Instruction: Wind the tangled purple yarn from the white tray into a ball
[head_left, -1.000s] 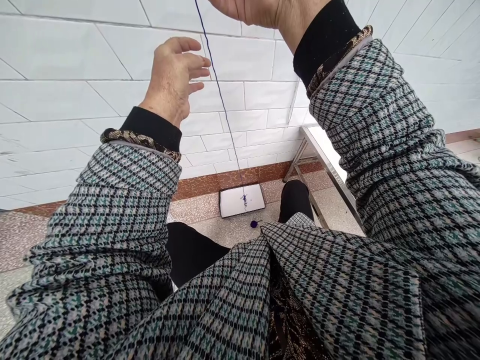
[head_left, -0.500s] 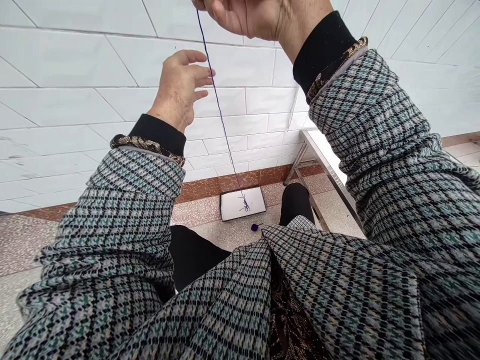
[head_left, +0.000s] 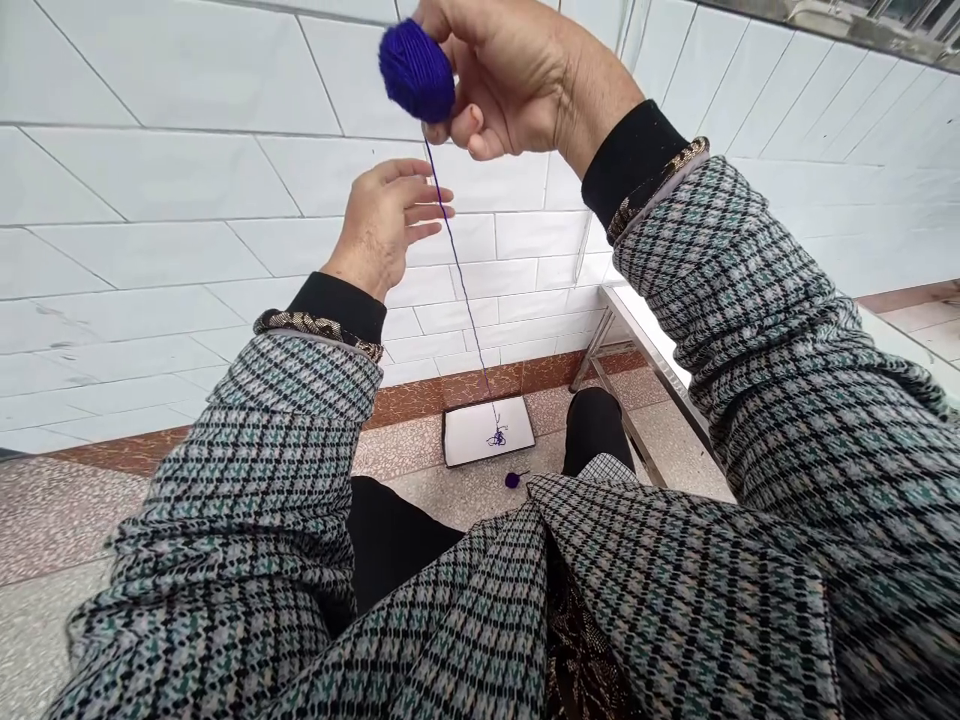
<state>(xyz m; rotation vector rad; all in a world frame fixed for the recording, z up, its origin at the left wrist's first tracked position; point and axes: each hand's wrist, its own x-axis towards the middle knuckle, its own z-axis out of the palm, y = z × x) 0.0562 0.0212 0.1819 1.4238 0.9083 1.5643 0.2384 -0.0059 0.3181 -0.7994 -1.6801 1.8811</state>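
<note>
High in the view, my right hand (head_left: 495,85) grips a ball of purple yarn (head_left: 417,72) between thumb and fingers. A single strand of yarn (head_left: 466,290) runs down from the ball to a loose tangle of yarn (head_left: 496,438) on a white, dark-edged box or board (head_left: 465,430) on the floor. My left hand (head_left: 386,215) is raised lower and to the left, fingers apart and stretched toward the strand; whether they touch it I cannot tell. A small, dark purple ball (head_left: 512,480) with a short tail lies on the floor near the board.
A white tiled wall (head_left: 187,180) rises in front, with a reddish-brown baseboard (head_left: 420,400) along its foot. On the right stands a metal-framed bench or table (head_left: 652,350), close to my knee (head_left: 595,425). The floor (head_left: 427,500) is speckled tile.
The view has tilted up, so the yarn ball in my right hand has come into sight. Both hands appear lower in the picture. The tangle on the board has shifted and looks more bunched.
</note>
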